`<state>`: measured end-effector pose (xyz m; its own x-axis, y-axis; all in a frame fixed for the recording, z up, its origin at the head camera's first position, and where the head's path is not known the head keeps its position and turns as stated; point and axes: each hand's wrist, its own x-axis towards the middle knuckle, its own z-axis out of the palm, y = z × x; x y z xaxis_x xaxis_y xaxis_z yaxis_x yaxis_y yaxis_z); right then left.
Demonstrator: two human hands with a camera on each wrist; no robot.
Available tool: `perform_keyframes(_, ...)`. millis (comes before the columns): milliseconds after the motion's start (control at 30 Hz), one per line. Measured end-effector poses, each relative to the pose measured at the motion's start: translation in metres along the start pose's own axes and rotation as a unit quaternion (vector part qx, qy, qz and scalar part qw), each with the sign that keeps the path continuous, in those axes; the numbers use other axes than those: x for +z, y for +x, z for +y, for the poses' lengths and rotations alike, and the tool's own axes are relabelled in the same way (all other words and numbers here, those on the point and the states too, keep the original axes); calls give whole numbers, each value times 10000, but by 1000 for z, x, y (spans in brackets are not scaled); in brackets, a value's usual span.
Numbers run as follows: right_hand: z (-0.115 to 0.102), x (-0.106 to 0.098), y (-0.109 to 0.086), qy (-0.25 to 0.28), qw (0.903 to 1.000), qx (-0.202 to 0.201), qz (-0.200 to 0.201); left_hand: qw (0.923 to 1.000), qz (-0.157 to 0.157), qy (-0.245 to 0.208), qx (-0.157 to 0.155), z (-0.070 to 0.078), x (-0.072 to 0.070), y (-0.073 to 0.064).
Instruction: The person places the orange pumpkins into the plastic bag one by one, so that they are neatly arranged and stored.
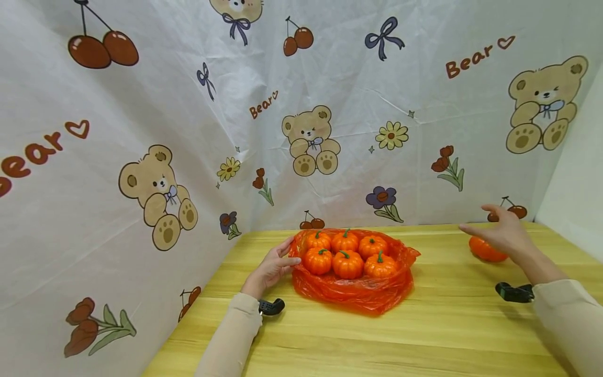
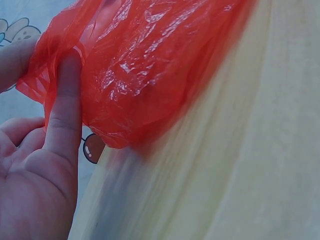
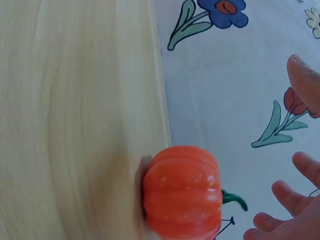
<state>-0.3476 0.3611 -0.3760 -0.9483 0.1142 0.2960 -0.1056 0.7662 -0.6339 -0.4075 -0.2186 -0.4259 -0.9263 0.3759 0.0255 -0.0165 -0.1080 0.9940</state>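
Note:
A red plastic bag (image 1: 350, 298) sits with its mouth spread wide around several small orange pumpkins (image 1: 347, 264) with green stems. At the bag's left side, my left hand (image 1: 273, 268) pinches its rim; the left wrist view shows the thin film (image 2: 145, 65) between thumb and fingers. Over on the right, a lone orange pumpkin (image 1: 485, 250) stands on the table, partly hidden by my right hand (image 1: 506, 235) in the head view. That hand hovers above it with fingers spread, apart from the pumpkin (image 3: 182, 195) in the right wrist view.
The wooden table (image 1: 377, 340) runs back to a white cloth (image 1: 348, 68) printed with bears, bows and flowers. More cloth hangs along the left side. A plain white wall (image 1: 574, 193) borders the right. Black wrist devices (image 1: 513, 292) sit at both sleeves.

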Motion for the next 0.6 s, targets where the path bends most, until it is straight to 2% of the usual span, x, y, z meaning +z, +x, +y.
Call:
perform_keyframes(433,25,5,-6,856,9948,505,239,10000,69,21,26,2,3,-1)
perform_keyframes(600,31,9,-8,804,9945,643,195,9999,134,25,37,1,3,-3)
